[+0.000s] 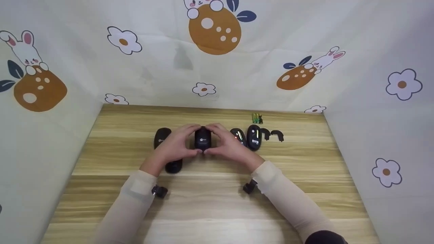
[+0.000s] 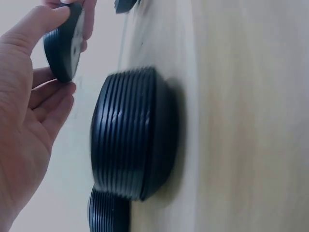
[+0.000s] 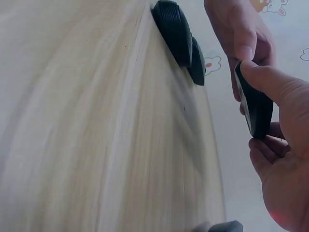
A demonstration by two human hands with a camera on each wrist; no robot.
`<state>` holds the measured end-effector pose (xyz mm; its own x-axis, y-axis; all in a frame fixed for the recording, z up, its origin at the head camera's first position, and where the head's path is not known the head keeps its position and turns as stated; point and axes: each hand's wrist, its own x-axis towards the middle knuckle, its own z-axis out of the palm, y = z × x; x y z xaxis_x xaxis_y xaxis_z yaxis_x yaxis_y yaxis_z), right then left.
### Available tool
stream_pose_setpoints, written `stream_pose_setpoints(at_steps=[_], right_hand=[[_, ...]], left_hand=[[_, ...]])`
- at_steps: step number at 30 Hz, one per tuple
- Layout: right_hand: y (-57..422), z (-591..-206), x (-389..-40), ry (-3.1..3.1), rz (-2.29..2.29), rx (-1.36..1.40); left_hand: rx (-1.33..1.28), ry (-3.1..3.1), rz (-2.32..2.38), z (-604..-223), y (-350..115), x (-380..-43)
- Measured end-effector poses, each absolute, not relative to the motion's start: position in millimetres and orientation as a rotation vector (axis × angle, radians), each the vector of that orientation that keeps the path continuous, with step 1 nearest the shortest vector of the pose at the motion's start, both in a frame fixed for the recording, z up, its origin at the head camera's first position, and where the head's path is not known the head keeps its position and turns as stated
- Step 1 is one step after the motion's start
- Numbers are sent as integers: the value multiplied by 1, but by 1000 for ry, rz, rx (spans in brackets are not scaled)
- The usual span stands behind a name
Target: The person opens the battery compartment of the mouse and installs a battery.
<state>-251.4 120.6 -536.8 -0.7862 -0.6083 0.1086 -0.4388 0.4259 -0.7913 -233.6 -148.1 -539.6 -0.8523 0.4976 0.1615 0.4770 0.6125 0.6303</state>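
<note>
In the head view, the left hand (image 1: 176, 144) and the right hand (image 1: 229, 144) are gripping a black mouse (image 1: 203, 139) between them, thumbs bearing on its near end and fingers on its far end — so both hands are grasping the one thing, and it is sitting over the middle of the wooden table (image 1: 210, 203) toward the back; a second mouse (image 1: 163, 135) is lying just left of the left hand, partly hidden by it, and a third mouse (image 1: 174, 166) is showing below the left wrist; beside the right hand, a small upturned mouse (image 1: 240, 134) is glowing with a red light, while a larger upturned mouse (image 1: 254, 137) is lying next to it, with two curved black pieces (image 1: 278, 134) resting to its right and a few green batteries (image 1: 256, 118) lying behind; in the left wrist view, the left hand is pinching the held mouse by its ends, its pale underside facing the table, and a ribbed dark mouse is filling the middle; in the right wrist view, the right hand is pinching the same mouse clear of the tabletop — two dark mice are resting near the top edge
</note>
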Motion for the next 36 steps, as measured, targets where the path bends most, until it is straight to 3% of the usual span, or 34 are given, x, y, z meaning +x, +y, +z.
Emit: stream_pose_setpoints(at_steps=[15, 36], right_hand=[[159, -536, -229, 2445, -1433, -981], [174, -543, -204, 2469, -1653, -983]], left_hand=[[906, 2708, 1357, -544, -117, -215], [911, 2384, 1849, -555, -86, -196]])
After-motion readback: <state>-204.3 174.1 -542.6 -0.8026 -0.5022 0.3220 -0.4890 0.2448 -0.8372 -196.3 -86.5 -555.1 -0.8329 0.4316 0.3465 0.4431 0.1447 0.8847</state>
